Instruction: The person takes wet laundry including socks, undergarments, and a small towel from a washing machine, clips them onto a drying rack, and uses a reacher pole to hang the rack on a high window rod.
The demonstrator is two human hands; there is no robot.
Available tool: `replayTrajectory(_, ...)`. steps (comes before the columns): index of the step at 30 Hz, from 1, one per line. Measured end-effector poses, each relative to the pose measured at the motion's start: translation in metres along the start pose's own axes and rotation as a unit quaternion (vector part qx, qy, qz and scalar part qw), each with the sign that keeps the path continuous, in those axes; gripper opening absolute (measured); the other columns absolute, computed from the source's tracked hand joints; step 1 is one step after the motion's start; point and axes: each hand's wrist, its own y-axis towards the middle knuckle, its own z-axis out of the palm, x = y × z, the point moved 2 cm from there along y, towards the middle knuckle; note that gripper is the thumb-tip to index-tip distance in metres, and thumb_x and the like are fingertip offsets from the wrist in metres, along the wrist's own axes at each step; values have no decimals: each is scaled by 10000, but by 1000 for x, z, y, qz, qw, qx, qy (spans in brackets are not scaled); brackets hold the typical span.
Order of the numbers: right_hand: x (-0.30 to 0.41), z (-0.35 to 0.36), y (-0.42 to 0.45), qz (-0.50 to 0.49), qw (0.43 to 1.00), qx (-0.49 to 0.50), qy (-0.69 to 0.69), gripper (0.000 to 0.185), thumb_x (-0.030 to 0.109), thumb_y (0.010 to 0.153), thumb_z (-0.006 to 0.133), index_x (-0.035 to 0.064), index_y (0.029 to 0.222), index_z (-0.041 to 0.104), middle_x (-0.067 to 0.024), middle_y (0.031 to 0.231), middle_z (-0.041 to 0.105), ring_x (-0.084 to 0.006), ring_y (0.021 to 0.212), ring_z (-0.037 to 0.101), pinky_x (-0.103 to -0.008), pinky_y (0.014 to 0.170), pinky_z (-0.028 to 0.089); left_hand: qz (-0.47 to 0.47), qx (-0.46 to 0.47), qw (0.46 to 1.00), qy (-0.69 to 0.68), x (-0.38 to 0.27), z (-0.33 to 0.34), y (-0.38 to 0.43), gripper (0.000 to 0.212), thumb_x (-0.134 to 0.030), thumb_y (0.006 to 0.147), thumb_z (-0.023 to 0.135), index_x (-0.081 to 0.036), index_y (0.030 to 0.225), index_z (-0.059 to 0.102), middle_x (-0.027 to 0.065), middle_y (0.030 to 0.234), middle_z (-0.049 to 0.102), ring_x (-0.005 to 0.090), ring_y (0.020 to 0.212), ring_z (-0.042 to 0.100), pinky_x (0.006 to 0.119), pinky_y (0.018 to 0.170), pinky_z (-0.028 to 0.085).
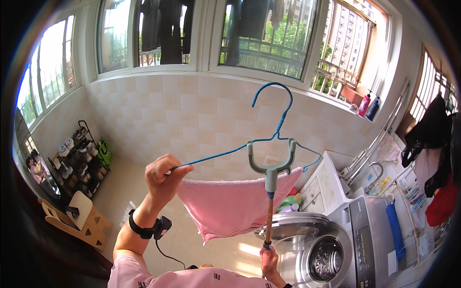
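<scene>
My left hand [164,174] is raised and pinches the left end of a blue wire clothes hanger [219,154]. A pink towel [230,205] is draped below the hanger's shoulders, its lower hem sagging at an angle. My right hand [269,262] is lower down, closed around a wooden pole [269,223]. That pole ends in a grey-green forked plastic head [271,176], whose two prongs meet the hanger just under its hook. The hook points up and touches nothing. The fork partly covers the towel's right side.
On the right, a front-loading washing machine [360,237] has its round door [295,225] swung out. Beside it are a sink cabinet [320,187] and hanging clothes [434,144]. A shoe rack [81,158] and a wooden chair [79,216] stand left. Windows [266,39] line the far wall.
</scene>
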Motion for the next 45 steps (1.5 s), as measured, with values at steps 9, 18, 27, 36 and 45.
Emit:
replayTrajectory(9,-9,122,40,-14,999,36,-8,401,412,960,505,42,806,488,24,662,460,-62,593,402,-218,533,325,-37,-6,999,4,78,-99,22,273,8,721,755,-14,623,501,31,556,497,111,500,437,257,455,326)
replayTrajectory(18,-25,166,105,30,994,89,58,447,478,957,470,55,813,481,25,644,438,-64,550,394,-218,503,314,-83,-24,996,4,119,-99,55,226,17,756,709,-5,617,533,10,540,497,72,485,440,233,441,327)
replayTrajectory(27,-50,171,224,-26,989,103,100,419,423,989,418,67,775,467,14,621,424,-62,531,381,-211,490,297,-142,8,990,-2,169,-38,121,241,-76,797,711,-33,608,569,-10,545,526,40,494,443,208,444,328)
replayTrajectory(36,-61,133,296,-41,990,86,104,364,366,981,464,60,786,482,21,639,441,-58,555,373,-224,501,298,-136,47,988,-53,223,37,164,250,-93,819,706,-37,617,570,-4,544,529,45,495,448,210,438,321)
replayTrajectory(45,-76,118,340,-17,997,1,75,370,381,972,482,65,781,499,27,658,454,-59,584,396,-220,529,323,-131,112,980,-99,287,104,199,263,-143,830,720,-39,630,583,-13,526,517,44,467,445,212,414,313)
